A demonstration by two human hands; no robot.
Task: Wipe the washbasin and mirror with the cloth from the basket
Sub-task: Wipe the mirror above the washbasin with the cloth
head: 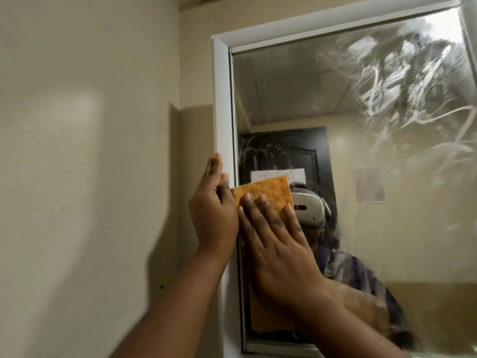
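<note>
Right hand [278,244] flat, half-hiding orange cloth [268,188] on smeared mirror [361,151].

**One head-worn view, close to a wall mirror**

A single wide-angle camera on the person's head looks forward and slightly upward, very near the mirror [361,177]. The white frame [223,112] runs from 12 toward 6 o'clock, just left of centre. Beige wall [90,151] fills 9 o'clock. Both forearms enter from 6 o'clock.
</note>
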